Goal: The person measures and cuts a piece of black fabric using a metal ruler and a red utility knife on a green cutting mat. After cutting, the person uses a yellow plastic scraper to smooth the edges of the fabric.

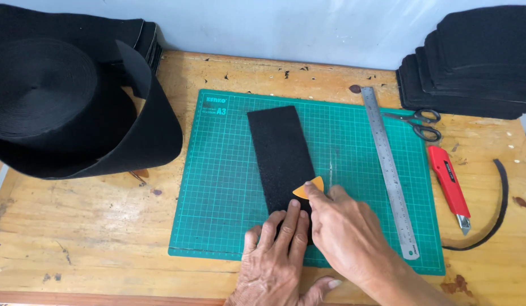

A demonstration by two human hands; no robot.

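A black strip of fabric [280, 150] lies lengthwise on a green cutting mat [223, 187]. My left hand [277, 255] presses flat on the near end of the strip, fingers spread. My right hand [345, 229] pinches a small orange triangular chalk piece [310, 188] against the strip's right edge, just beyond the left fingertips.
A steel ruler [389, 170] lies on the mat's right side. Scissors [421, 123], a red utility knife [450, 187] and a thin curved black offcut [498, 215] rest on the wooden table to the right. A big black fabric roll [58, 113] sits at left, stacked black pieces [472, 68] at back right.
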